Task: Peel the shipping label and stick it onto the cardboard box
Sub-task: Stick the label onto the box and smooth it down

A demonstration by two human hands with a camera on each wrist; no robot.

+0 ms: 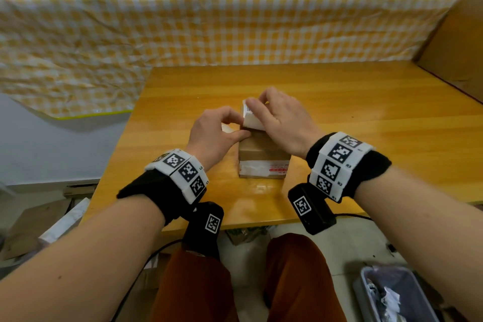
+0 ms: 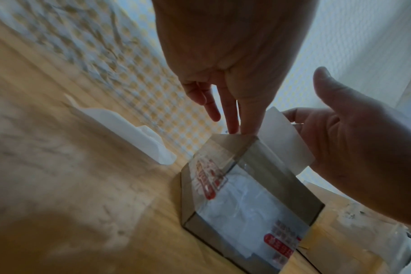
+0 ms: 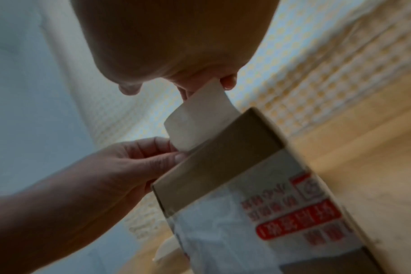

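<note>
A small cardboard box (image 1: 262, 155) with old white and red tape stands on the wooden table (image 1: 366, 125). Above its top hangs the white shipping label (image 1: 253, 118), tilted, its lower edge at the box's top left edge. My right hand (image 1: 252, 105) pinches the label's upper end. My left hand (image 1: 241, 128) pinches the lower corner at the box's edge. The right wrist view shows the label (image 3: 196, 120) stretched between the right hand (image 3: 219, 84) and the left hand (image 3: 176, 151), over the box (image 3: 235, 163). In the left wrist view the label (image 2: 284, 137) rises from the box (image 2: 249, 192).
A curled white backing sheet (image 2: 129, 129) lies on the table left of the box, behind my left hand. A checked yellow cloth (image 1: 209, 21) hangs at the back. A large cardboard sheet (image 1: 457, 42) leans at the right. A grey bin of scraps (image 1: 392, 295) sits on the floor.
</note>
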